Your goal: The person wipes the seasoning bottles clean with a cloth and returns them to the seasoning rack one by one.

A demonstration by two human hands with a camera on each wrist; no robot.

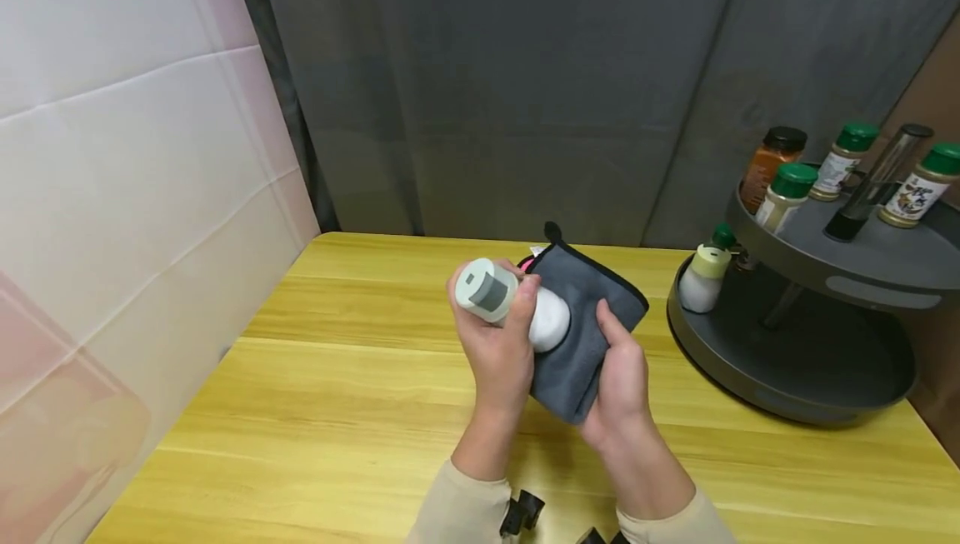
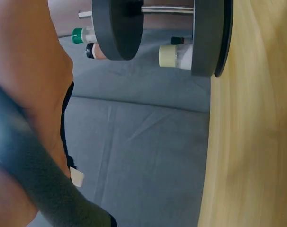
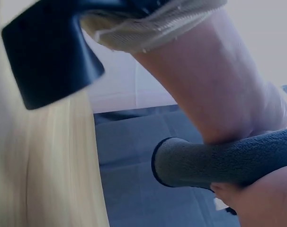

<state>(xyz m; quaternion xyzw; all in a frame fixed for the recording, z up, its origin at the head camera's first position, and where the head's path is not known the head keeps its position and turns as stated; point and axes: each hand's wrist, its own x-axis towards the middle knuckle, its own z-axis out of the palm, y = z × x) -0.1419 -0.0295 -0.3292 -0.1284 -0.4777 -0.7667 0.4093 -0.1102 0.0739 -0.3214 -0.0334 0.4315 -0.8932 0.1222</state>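
My left hand [image 1: 497,361] grips a shaker bottle [image 1: 550,321] with a pale grey-green cap and white contents, tilted so the cap points toward the upper left. A dark grey cloth [image 1: 573,369] with black edging lies against the bottle's rounded end. My right hand [image 1: 624,381] holds that cloth, its thumb on top and the other fingers hidden beneath. In the left wrist view the cloth [image 2: 53,189] shows below the hand, while the bottle is not seen. The right wrist view shows the cloth [image 3: 205,163] curved between the two hands.
A dark two-tier rotating rack [image 1: 795,394] stands at the right of the wooden table [image 1: 337,411]. Its upper tier carries several spice jars and a clear grinder-like tube [image 1: 877,186]. A yellow-capped bottle [image 1: 703,281] is on the lower tier. Grey curtain [image 1: 487,94] hangs behind.
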